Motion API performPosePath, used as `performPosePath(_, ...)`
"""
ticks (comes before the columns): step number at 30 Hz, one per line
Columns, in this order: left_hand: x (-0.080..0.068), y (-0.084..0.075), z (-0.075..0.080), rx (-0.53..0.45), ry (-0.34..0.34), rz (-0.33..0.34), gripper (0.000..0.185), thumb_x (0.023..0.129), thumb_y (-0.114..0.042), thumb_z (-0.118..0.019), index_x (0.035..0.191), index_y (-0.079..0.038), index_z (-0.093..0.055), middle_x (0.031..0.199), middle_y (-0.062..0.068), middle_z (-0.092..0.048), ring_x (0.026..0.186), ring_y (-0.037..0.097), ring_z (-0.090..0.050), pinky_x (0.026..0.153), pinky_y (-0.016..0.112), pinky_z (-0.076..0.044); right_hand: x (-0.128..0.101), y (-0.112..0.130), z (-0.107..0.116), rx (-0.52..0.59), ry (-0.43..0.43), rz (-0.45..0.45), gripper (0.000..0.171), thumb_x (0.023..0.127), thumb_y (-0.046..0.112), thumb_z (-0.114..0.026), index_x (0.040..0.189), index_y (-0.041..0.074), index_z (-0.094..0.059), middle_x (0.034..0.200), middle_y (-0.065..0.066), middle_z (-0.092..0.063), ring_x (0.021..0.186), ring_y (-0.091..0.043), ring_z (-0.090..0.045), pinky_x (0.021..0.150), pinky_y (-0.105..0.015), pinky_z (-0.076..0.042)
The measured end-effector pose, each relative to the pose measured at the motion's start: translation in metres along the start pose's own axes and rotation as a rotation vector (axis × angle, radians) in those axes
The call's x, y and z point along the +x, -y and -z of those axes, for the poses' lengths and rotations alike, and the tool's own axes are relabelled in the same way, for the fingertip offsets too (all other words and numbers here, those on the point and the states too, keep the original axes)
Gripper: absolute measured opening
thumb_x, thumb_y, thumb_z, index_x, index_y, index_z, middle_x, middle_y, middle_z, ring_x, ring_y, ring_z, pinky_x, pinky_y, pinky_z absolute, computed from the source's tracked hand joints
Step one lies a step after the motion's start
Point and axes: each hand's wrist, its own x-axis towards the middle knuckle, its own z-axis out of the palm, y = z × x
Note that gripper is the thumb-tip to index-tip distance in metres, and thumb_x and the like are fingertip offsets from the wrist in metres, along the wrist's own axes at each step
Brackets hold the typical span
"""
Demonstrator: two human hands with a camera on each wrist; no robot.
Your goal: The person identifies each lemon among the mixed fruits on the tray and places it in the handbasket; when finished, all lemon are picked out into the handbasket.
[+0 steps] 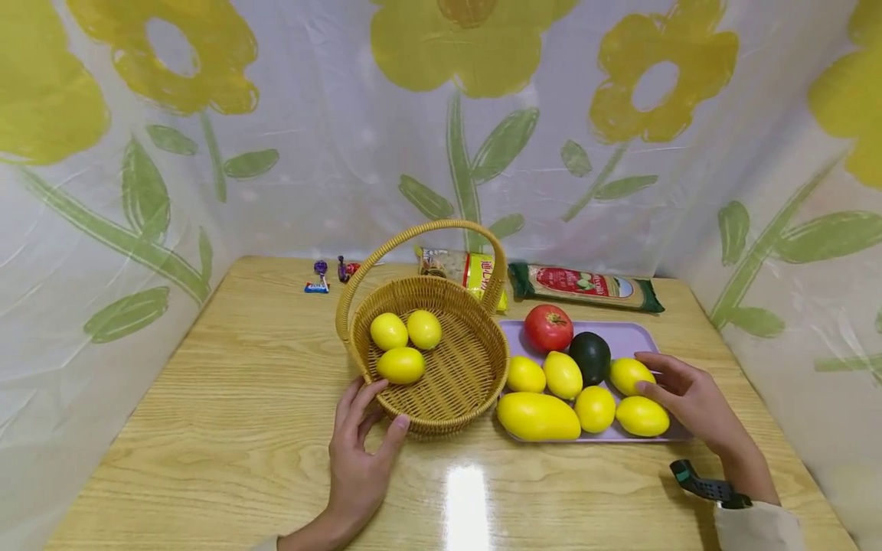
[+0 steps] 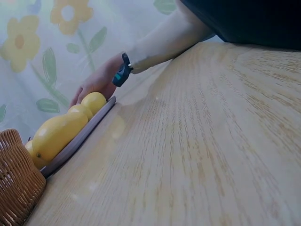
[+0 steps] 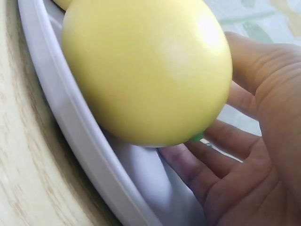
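Where floral sheeting [image 1: 331, 130] walls it, glossy wooden table [image 1: 227, 428], tray [image 1: 630, 337], basket [image 1: 475, 360].

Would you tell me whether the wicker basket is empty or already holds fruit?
It holds fruit: three yellow lemons lie inside the wicker basket, which stands upright, steadied by the left hand.

A right hand [image 2: 96, 82] touches yellow fruit [image 2: 59, 129] on a tray [image 2: 80, 139] beside a wicker basket [image 2: 16, 183].
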Motion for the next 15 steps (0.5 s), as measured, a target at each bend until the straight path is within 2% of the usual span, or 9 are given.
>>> performPosePath(5, -0.001, 0.000, 0.001, -0.001, 0.002, 0.021, 0.054, 0.100, -0.004, -0.079, 0.151, -0.004, -0.060, 0.173, 0.015, -0.032, 0.146, 0.028, -0.050, 0.116, 0.022, -0.053, -0.002, -0.003, 0.001, -0.016, -0.041, -0.014, 0.049, 0.106, 0.019, -0.076, 0.151, 0.003, -0.063, 0.143, -0.020, -0.070, 0.109, 0.004, -0.068, 0.090, -0.006, -0.056)
performPosePath(10, -0.001, 0.000, 0.002, 0.000, 0.003, 0.022, 0.054, 0.100, -0.004, -0.079, 0.151, -0.004, -0.060, 0.173, 0.019, -0.031, 0.145, 0.040, -0.051, 0.115, 0.022, -0.054, -0.003, -0.004, 0.004, 0.012, -0.133, -0.007, 0.048, 0.107, 0.018, -0.075, 0.151, 0.003, -0.064, 0.137, 0.013, -0.070, 0.113, 0.012, -0.063, 0.093, -0.003, -0.053)
performPosePath(12, 0.000, 0.000, 0.001, -0.001, 0.003, 0.018, 0.054, 0.100, -0.004, -0.079, 0.151, -0.004, -0.060, 0.173, 0.020, -0.031, 0.144, 0.044, -0.051, 0.114, 0.023, -0.054, -0.005, -0.001, 0.005, 0.081, -0.165, 0.004, 0.048, 0.107, 0.016, -0.074, 0.152, 0.002, -0.063, 0.134, 0.022, -0.069, 0.114, 0.010, -0.064, 0.093, -0.003, -0.053)
performPosePath(15, 0.000, 0.000, 0.000, 0.000, 0.001, 0.008, 0.054, 0.100, -0.004, -0.079, 0.150, -0.003, -0.061, 0.173, 0.021, -0.031, 0.143, 0.044, -0.052, 0.113, 0.025, -0.055, -0.005, 0.012, 0.005, 0.270, -0.168, 0.061, 0.047, 0.108, 0.004, -0.069, 0.153, -0.003, -0.059, 0.135, 0.019, -0.072, 0.117, 0.002, -0.069, 0.096, -0.007, -0.056)
